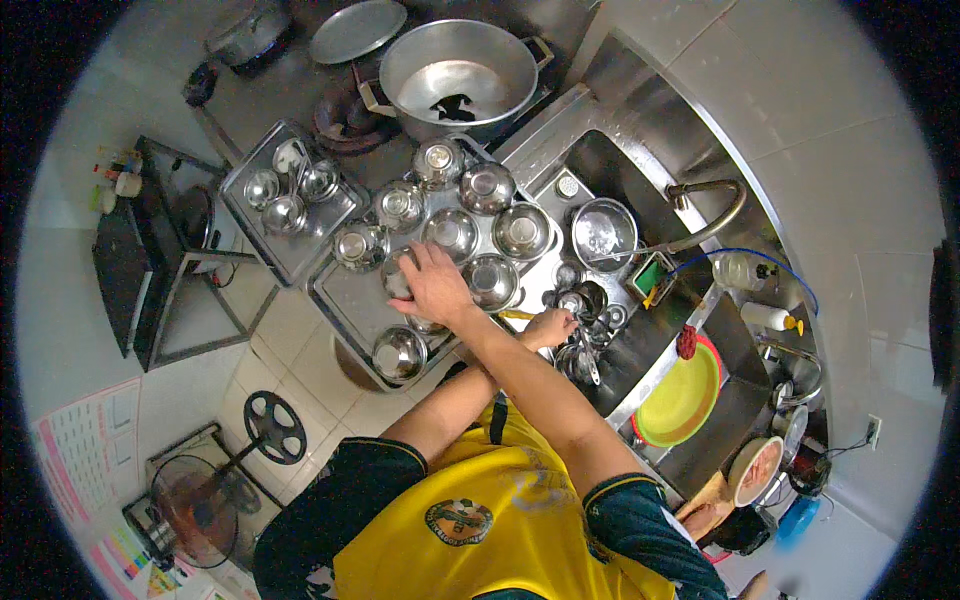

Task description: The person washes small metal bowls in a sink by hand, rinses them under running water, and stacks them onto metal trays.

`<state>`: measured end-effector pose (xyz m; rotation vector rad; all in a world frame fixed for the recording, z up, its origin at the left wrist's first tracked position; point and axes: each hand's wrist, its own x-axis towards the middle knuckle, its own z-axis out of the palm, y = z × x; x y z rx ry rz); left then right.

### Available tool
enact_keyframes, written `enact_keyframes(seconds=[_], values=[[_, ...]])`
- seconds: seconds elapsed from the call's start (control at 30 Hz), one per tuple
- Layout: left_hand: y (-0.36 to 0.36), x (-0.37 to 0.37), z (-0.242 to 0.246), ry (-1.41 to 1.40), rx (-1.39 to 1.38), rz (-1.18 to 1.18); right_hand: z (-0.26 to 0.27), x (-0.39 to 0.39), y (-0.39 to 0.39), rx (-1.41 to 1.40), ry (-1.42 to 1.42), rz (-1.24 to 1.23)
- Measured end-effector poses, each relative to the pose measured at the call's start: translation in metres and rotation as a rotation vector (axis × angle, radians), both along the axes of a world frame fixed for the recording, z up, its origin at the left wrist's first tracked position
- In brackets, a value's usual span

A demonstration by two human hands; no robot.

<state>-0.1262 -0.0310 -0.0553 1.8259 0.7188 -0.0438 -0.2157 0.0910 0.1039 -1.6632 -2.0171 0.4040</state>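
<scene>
My forearms cross, the right one over the left. My right hand [435, 289] grips an upturned stainless steel bowl [394, 274] on a large metal tray [337, 296]. Around it, several more steel bowls [450, 234] stand upside down on the tray. Over the near end of the left sink basin [581, 161], my left hand [551, 330] has its fingers curled at a heap of steel ladles and small bowls [589, 300]. Whether it holds one of them is hard to tell. A yellow handle [516, 315] shows beside that hand. Farther back, a steel bowl [604, 234] sits under the faucet [724, 217].
A smaller tray [262, 225] with several steel bowls lies to the left. Behind stands a large aluminium pot [457, 45]. The right sink basin [731, 431] holds a yellow-green plastic basin [679, 397]. A sponge holder [651, 277] sits near the faucet. A fan [196, 510] stands at lower left.
</scene>
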Motion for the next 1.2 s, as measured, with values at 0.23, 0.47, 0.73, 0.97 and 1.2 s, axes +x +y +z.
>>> enact_keyframes(seconds=[0.23, 0.47, 0.73, 0.97, 1.2], values=[[-0.010, 0.003, 0.007, -0.001, -0.116, 0.144, -0.015, -0.009, 0.009, -0.078, -0.117, 0.030], [-0.003, 0.001, -0.029, -0.021, -0.097, 0.181, -0.010, 0.002, -0.011, 0.089, -0.155, -0.086], [-0.007, 0.050, -0.072, 0.104, 0.248, 0.194, 0.031, 0.120, -0.124, 0.488, 0.444, -0.614], [0.013, 0.133, -0.122, 0.096, 0.424, -0.273, -0.009, 0.210, -0.240, 0.254, 0.426, -1.044], [-0.001, 0.141, -0.104, 0.323, 0.803, -0.572, -0.062, 0.232, -0.296, 0.150, 0.507, -1.242]])
